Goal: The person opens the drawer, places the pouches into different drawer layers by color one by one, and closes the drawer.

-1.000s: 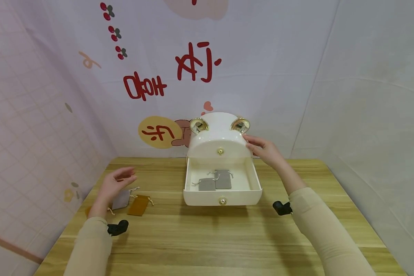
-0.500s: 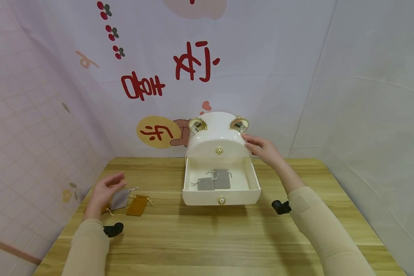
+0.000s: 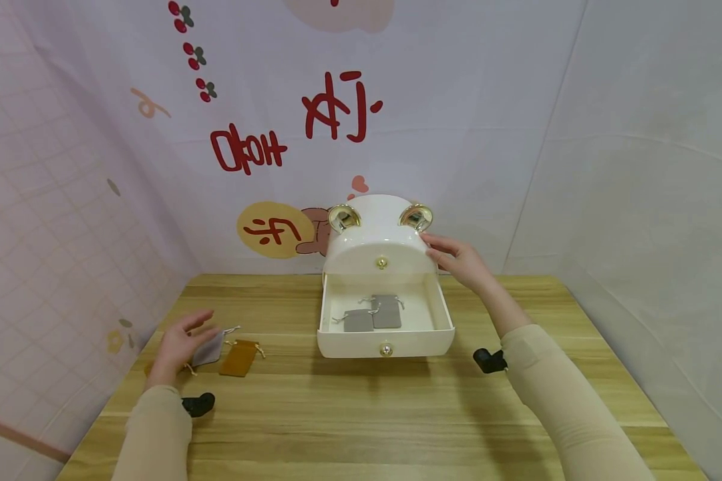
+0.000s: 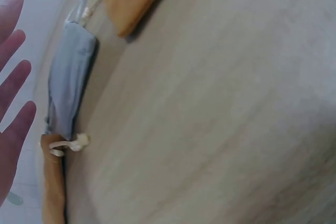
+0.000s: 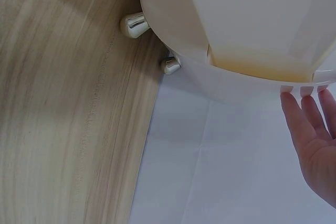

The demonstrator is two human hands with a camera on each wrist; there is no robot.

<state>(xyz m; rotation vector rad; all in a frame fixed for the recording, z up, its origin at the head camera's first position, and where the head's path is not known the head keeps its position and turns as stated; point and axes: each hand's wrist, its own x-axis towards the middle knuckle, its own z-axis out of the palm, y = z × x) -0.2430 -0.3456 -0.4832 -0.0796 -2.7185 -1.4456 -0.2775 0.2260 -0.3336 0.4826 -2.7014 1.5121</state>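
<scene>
The left hand, fingers spread and holding nothing, hovers by a pale grey drawstring pouch. An ochre drawstring pouch lies just right of it on the wooden table, and a second ochre pouch on its other side. The right hand touches straight fingertips to the upper side of a glossy white cabinet; two darker grey pouches lie in its pulled-out lower drawer.
</scene>
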